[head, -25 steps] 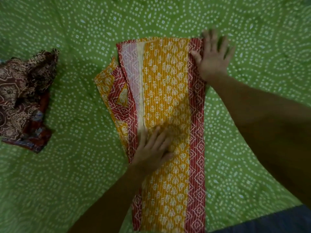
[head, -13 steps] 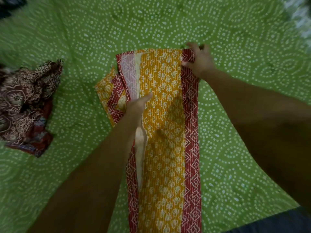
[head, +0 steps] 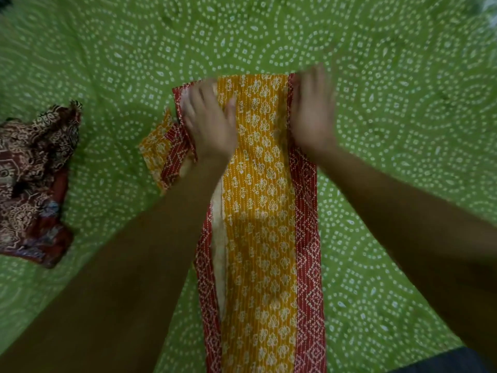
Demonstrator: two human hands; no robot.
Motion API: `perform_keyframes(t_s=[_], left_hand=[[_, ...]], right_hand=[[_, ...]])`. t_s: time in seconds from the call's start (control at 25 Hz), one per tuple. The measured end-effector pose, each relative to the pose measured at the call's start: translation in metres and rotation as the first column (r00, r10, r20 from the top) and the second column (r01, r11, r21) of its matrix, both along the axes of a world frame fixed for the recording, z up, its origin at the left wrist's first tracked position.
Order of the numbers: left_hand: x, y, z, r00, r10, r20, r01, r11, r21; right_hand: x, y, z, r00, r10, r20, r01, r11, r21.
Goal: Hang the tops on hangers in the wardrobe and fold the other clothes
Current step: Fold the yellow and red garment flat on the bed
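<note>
Now both hands press garment.

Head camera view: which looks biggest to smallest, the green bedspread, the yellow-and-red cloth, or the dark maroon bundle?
1. green bedspread, which fills the frame.
2. yellow-and-red cloth, a long strip running off the bottom edge.
3. dark maroon bundle, crumpled and cut off at the left edge, so its full size is unsure.

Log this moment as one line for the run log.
left hand flat on yellow-and-red garment | right hand blurred at its top right | maroon printed garment crumpled left | green bedsheet
</note>
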State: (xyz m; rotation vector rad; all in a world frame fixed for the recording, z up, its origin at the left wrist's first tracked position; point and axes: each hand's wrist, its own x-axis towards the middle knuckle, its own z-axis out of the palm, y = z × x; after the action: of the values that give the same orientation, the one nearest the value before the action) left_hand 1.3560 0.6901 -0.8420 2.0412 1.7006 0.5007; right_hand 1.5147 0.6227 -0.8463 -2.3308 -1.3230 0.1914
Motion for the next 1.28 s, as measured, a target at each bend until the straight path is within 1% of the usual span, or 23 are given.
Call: perform_keyframes(t_s=[0.04,0.12,0.2,0.24,0.32,0.36,0.44,0.52,0.56,0.6,0.68,0.72,0.8,0.84,0.88,0.92,0.96,1.0,1.08,1.12,1.2,1.24,1.28], left_hand=[[-0.003,-0.026,-0.003,0.998,-0.062,-0.018,0.063,0.996,0.063],[-0.024,-0.091,-0.012,0.951,-0.304,-0.053,0.302,0.952,-0.041],[-0.055,-0.135,-0.027,0.835,-0.525,-0.165,0.484,0.843,-0.233],[-0.069,-0.142,-0.039,0.754,-0.601,-0.266,0.542,0.797,-0.264],[-0.077,-0.124,-0.056,0.631,-0.638,-0.441,0.606,0.76,-0.233],[-0.072,-0.11,-0.057,0.616,-0.618,-0.488,0.586,0.774,-0.24],[-0.051,-0.086,-0.052,0.697,-0.513,-0.501,0.457,0.856,-0.239],[-0.028,-0.073,-0.044,0.791,-0.387,-0.474,0.366,0.92,-0.139],[-0.021,-0.071,-0.043,0.799,-0.375,-0.47,0.376,0.922,-0.095],[-0.017,-0.07,-0.042,0.774,-0.414,-0.479,0.423,0.901,-0.094],[-0.022,-0.062,-0.043,0.676,-0.504,-0.538,0.519,0.844,-0.138],[-0.026,-0.058,-0.043,0.659,-0.483,-0.576,0.495,0.856,-0.15],[-0.033,-0.056,-0.044,0.696,-0.347,-0.628,0.362,0.926,-0.11],[-0.036,-0.067,-0.041,0.711,-0.316,-0.628,0.331,0.939,-0.098],[-0.04,-0.084,-0.038,0.714,-0.341,-0.611,0.373,0.924,-0.08],[-0.046,-0.109,-0.04,0.667,-0.426,-0.611,0.482,0.872,-0.083],[-0.059,-0.142,-0.042,0.598,-0.532,-0.6,0.592,0.797,-0.116],[-0.076,-0.175,-0.044,0.545,-0.628,-0.556,0.658,0.731,-0.18],[-0.125,-0.243,-0.052,0.507,-0.726,-0.464,0.706,0.659,-0.259],[-0.149,-0.269,-0.053,0.478,-0.767,-0.427,0.733,0.617,-0.287],[-0.183,-0.298,-0.051,0.411,-0.823,-0.392,0.805,0.529,-0.267],[-0.193,-0.299,-0.05,0.412,-0.823,-0.39,0.817,0.524,-0.241],[-0.194,-0.291,-0.042,0.495,-0.77,-0.402,0.767,0.605,-0.215]], right_hand=[[-0.031,-0.033,-0.007,0.989,0.146,-0.022,-0.145,0.989,0.034],[-0.078,-0.112,-0.029,0.843,0.537,-0.043,-0.537,0.833,-0.133],[-0.076,-0.15,-0.05,0.647,0.762,0.016,-0.703,0.606,-0.372],[-0.056,-0.144,-0.056,0.618,0.785,0.051,-0.704,0.58,-0.409],[-0.012,-0.105,-0.056,0.66,0.739,0.137,-0.603,0.63,-0.49],[0.01,-0.081,-0.055,0.72,0.664,0.203,-0.507,0.703,-0.499],[0.049,-0.04,-0.047,0.878,0.386,0.282,-0.216,0.848,-0.484],[0.05,-0.016,-0.03,0.961,0.094,0.26,0.028,0.903,-0.429],[0.036,-0.015,-0.027,0.963,0.107,0.248,0.007,0.908,-0.419],[0.02,-0.02,-0.026,0.939,0.25,0.234,-0.131,0.894,-0.429],[0.003,-0.042,-0.031,0.789,0.596,0.148,-0.477,0.747,-0.464],[0.007,-0.051,-0.035,0.802,0.584,0.128,-0.451,0.731,-0.511],[0.016,-0.059,-0.042,0.98,0.124,0.155,-0.034,0.874,-0.484],[0.011,-0.064,-0.035,0.986,-0.083,0.144,0.142,0.873,-0.467],[-0.003,-0.073,-0.029,0.981,-0.159,0.112,0.192,0.879,-0.436],[-0.027,-0.088,-0.027,0.991,-0.086,0.103,0.121,0.908,-0.4],[-0.056,-0.111,-0.029,0.99,0.099,0.099,-0.053,0.919,-0.39],[-0.085,-0.14,-0.033,0.949,0.304,0.087,-0.247,0.885,-0.395],[-0.127,-0.217,-0.045,0.837,0.547,0.003,-0.488,0.75,-0.446],[-0.138,-0.252,-0.048,0.804,0.595,-0.019,-0.525,0.693,-0.494],[-0.145,-0.285,-0.051,0.826,0.562,-0.049,-0.499,0.687,-0.528],[-0.147,-0.281,-0.047,0.848,0.525,-0.07,-0.476,0.698,-0.535],[-0.148,-0.269,-0.038,0.87,0.485,-0.088,-0.452,0.712,-0.538]])
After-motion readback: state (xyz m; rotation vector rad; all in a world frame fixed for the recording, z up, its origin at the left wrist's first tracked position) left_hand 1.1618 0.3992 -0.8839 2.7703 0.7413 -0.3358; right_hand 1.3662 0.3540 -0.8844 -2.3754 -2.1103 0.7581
